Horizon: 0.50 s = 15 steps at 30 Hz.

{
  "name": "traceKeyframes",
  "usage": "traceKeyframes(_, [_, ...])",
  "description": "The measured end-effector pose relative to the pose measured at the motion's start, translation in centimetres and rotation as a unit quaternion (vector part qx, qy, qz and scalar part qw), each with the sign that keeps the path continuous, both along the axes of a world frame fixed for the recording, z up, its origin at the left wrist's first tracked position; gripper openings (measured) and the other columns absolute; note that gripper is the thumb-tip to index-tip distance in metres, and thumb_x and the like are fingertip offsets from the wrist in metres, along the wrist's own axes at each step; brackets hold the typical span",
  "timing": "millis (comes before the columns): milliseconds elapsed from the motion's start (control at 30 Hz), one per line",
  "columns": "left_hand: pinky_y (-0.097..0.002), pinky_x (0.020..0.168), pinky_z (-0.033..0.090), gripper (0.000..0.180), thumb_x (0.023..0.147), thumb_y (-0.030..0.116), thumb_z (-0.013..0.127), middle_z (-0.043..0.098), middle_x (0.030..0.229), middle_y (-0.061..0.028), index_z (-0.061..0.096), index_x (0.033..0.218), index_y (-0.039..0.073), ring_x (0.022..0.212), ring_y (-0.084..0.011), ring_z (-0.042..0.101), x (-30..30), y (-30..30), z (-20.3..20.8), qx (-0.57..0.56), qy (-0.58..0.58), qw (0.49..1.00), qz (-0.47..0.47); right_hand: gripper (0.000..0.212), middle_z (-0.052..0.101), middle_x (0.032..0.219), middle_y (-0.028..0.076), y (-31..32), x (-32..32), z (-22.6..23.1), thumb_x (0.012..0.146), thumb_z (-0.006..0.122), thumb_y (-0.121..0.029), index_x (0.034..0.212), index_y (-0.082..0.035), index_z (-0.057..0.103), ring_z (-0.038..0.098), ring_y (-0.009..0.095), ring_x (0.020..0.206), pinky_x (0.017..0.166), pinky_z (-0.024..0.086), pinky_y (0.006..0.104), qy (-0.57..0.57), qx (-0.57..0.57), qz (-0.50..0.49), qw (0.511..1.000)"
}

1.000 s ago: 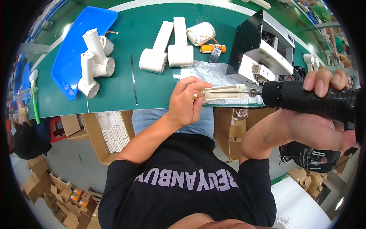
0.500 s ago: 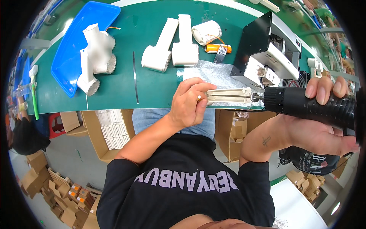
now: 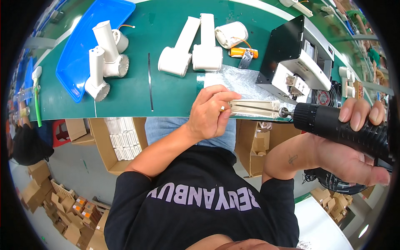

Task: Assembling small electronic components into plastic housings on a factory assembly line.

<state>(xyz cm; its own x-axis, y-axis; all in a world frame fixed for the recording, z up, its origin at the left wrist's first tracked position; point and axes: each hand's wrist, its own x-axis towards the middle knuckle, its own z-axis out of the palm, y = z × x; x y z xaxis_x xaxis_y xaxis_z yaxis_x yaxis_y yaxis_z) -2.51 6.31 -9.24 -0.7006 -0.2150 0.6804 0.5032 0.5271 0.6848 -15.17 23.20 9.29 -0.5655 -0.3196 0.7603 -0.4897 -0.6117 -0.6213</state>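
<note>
My left hand [image 3: 210, 112] is closed around one end of a long, white, open plastic handle shell [image 3: 260, 108], which it holds near the table's front edge. A small white connector [image 3: 222, 108] shows by its fingers. My right hand [image 3: 339, 156] grips a black electric screwdriver [image 3: 318, 118] lying sideways. Its long thin bit runs leftward along the inside of the shell, and the tip's contact is too small to make out. Clear plastic film [image 3: 233, 77] lies just beyond the shell.
A black-and-white machine [image 3: 287, 58] stands behind the screwdriver. White handled housings [image 3: 207, 58] and an orange cylindrical battery [image 3: 239, 52] lie farther back. More white housings [image 3: 100, 71] stand by a blue tray [image 3: 75, 54] at left. Cardboard boxes [image 3: 106, 146] sit below the table edge.
The tabletop scene, with shell and screwdriver, sits slightly farther right in the picture. Both hands keep their holds, and the bit stays in line with the shell.
</note>
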Motion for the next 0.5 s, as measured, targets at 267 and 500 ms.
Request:
traceKeyframes(267, [-0.0411,0.085,0.050,0.006,0.099,0.003,0.043,0.070,0.108,-0.0184,0.042,0.093,0.004,0.094,-0.0302,0.058,0.1,-0.6,0.1,-0.005,-0.012,1.000,-0.016,0.076,0.046,0.099,0.010,-1.1,1.4,-0.2,0.082,0.072,-0.063,0.114,0.001,0.046,0.052,0.017,0.072,0.062,0.043,0.0290,-0.064,-0.074,-0.016,0.995])
traceKeyframes(500, [-0.0427,0.085,0.051,0.012,0.107,0.010,0.032,0.067,0.096,-0.0225,0.035,0.097,0.004,0.087,-0.0277,0.062,-0.3,-0.1,0.3,0.135,-0.008,0.990,-0.023,0.074,0.047,0.099,0.009,-0.5,1.3,-0.8,0.081,0.074,-0.061,0.112,0.001,0.047,0.051,0.017,0.073,0.063,0.043,0.0297,-0.056,-0.083,-0.007,0.995])
